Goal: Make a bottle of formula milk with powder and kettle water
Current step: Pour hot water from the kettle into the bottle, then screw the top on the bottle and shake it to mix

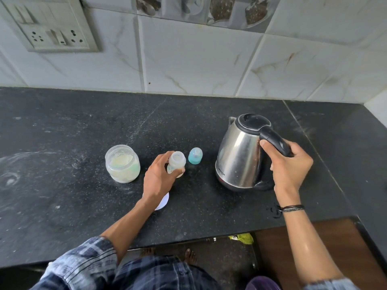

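Note:
A small clear baby bottle (pixel 177 161) stands uncapped on the black counter (pixel 62 195), and my left hand (pixel 160 178) grips its body. Its teal nipple cap (pixel 195 155) sits just right of it. To the left stands an open clear jar of pale formula powder (pixel 122 163). A steel kettle (pixel 240 155) with a black lid stands on the counter at the right. My right hand (pixel 291 164) is wrapped round its black handle (pixel 274 141).
A white round lid (pixel 164 203) lies partly hidden under my left wrist. A socket panel (pixel 52 30) is on the tiled wall at the upper left. The counter's front edge runs below my arms, with a wooden surface (pixel 303 248) lower right.

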The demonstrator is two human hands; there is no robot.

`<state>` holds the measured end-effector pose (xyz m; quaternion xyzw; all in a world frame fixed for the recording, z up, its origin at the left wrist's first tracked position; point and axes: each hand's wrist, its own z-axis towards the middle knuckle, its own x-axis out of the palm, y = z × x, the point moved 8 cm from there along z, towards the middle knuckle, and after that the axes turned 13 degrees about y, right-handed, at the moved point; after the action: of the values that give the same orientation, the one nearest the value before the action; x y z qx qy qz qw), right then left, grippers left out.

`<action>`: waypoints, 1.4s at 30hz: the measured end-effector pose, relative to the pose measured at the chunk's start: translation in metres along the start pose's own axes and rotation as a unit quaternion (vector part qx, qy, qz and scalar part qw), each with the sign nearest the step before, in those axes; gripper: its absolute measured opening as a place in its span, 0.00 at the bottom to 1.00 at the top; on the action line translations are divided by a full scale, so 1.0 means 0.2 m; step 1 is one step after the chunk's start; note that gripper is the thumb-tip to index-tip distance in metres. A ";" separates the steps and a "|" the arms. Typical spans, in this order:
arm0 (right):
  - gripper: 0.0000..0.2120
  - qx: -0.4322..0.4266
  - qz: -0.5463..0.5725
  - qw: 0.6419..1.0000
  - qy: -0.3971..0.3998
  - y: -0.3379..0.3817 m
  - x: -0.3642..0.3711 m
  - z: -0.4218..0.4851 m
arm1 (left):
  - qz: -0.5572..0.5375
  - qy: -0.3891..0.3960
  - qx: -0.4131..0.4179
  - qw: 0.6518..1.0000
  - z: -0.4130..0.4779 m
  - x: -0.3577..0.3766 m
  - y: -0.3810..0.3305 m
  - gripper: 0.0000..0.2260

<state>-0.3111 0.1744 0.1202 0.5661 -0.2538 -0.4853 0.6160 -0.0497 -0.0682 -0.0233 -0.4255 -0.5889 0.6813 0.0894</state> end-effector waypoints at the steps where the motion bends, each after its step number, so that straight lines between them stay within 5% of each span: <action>1: 0.14 0.000 0.004 1.000 -0.011 -0.01 -0.01 -0.01 | 0.000 0.001 0.000 1.000 0.00 0.00 0.00 0.19; 15: 0.13 -0.026 0.042 0.993 -0.107 -0.19 -0.09 -0.17 | 0.001 -0.008 -0.007 1.000 0.00 0.00 0.00 0.20; 32: 0.14 -0.044 0.037 0.989 -0.134 -0.25 -0.10 -0.29 | 0.003 -0.011 -0.014 1.000 0.00 0.01 0.01 0.22; 38: 0.24 -0.041 -0.054 0.986 -0.149 -0.22 -0.10 -0.33 | 0.006 -0.011 -0.013 1.000 0.00 0.01 0.02 0.22; 42: 0.25 -0.204 -0.257 0.913 -0.240 -0.01 -0.06 -0.48 | 0.006 -0.010 -0.010 1.000 0.00 0.01 0.01 0.21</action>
<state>-0.2331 0.2285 0.0988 0.3401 -0.1352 -0.7898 0.4923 -0.0501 -0.0671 -0.0269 -0.4235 -0.5937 0.6801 0.0751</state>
